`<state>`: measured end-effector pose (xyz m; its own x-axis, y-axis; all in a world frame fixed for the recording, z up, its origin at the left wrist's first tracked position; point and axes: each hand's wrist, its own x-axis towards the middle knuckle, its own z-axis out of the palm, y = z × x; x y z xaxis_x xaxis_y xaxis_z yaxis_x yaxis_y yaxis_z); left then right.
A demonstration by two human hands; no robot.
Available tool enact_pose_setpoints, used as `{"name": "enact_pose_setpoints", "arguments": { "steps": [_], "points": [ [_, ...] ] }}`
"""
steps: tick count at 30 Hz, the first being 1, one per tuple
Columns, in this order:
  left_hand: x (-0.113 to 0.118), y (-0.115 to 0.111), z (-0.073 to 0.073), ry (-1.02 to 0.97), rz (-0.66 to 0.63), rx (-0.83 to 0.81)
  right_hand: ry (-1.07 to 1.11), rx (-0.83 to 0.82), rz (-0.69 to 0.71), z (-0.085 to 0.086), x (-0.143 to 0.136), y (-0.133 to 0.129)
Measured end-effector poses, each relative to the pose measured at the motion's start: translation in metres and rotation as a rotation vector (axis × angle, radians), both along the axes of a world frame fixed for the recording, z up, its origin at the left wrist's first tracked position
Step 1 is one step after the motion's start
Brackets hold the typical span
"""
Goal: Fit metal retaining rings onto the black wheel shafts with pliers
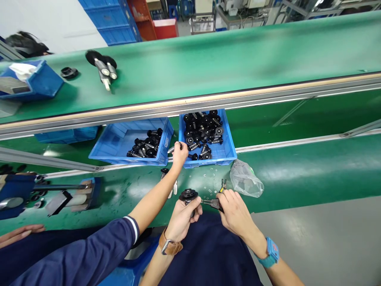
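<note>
My left hand, with a brown watch strap at the wrist, is closed around a black round-topped part held upright above the bench edge. My right hand, with a blue band at the wrist, grips dark-handled pliers. The thin tips of the pliers point left and reach my left fingers beside the part. Just beyond my right hand lies a second tool with a yellow and black grip. Small white rings are scattered on the green bench past the pliers.
A co-worker's arm reaches from the left between two blue bins of black parts. At right lies a clear plastic bag. A raised green shelf runs across behind. A metal fixture stands at left.
</note>
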<state>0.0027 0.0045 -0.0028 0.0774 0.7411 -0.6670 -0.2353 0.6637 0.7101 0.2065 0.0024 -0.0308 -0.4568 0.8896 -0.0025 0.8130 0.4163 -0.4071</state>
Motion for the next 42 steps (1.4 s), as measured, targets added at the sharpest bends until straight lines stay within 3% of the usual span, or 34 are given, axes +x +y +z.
{"name": "enact_pose_setpoints", "arguments": {
  "steps": [4, 8, 13, 16, 23, 29, 35, 42],
  "points": [
    [-0.005, -0.005, -0.014, 0.249, -0.118, 0.251, 0.312, -0.145, -0.104, 0.010, 0.003, 0.000],
    [-0.008, -0.006, -0.024, 0.407, -0.260, 0.519, 0.775, -0.428, -0.213, 0.026, -0.008, -0.001],
    [-0.007, -0.002, -0.012, 0.535, -0.293, 0.595, 1.094, -0.499, -0.349, 0.027, -0.024, 0.003],
    [-0.006, -0.001, -0.006, 0.493, -0.262, 0.589, 1.215, -0.560, -0.324, 0.023, -0.026, 0.006],
    [-0.016, -0.002, -0.011, 0.597, -0.199, 0.558, 1.318, -0.531, -0.442, 0.018, -0.012, 0.000],
    [-0.018, -0.003, -0.006, 0.743, -0.237, 0.648, 1.130, -0.564, -0.359, 0.010, -0.009, -0.004],
    [-0.018, -0.006, -0.001, 0.927, -0.308, 0.734, 1.017, -0.571, -0.366, 0.002, -0.008, -0.007],
    [-0.018, -0.009, 0.002, 0.920, -0.359, 0.733, 0.969, -0.550, -0.391, -0.002, -0.011, -0.003]
  ]
}}
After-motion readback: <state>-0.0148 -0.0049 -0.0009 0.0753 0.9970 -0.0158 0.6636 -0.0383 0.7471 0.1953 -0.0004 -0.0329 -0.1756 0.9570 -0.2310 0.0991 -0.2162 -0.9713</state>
